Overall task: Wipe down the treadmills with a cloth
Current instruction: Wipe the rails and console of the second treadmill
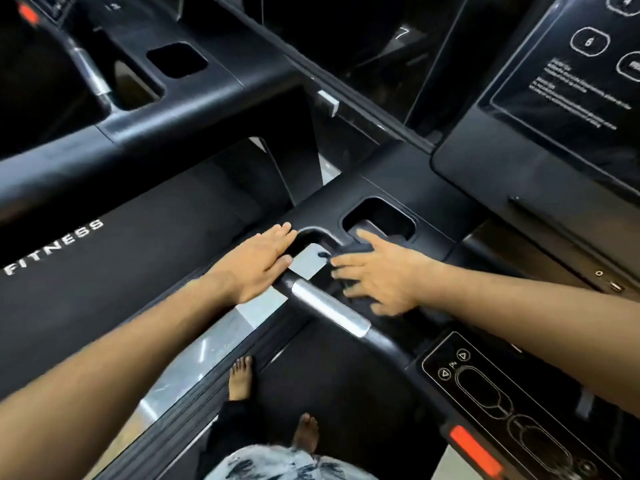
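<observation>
Left hand: flat, fingers straight, resting on the treadmill's console arm beside the handlebar loop; holding nothing.
Right hand: fingers spread, pressing a dark cloth onto the arm by the cup holder.
Cloth: mostly hidden under the fingers, at the handlebar root.
Handlebar: silver grip sensor just below both hands.
Progress: mid-wipe on this console's left arm, by the look of it. Cleaned areas not discernible.
Left: control panel, display, neighbouring treadmill, likely.
</observation>
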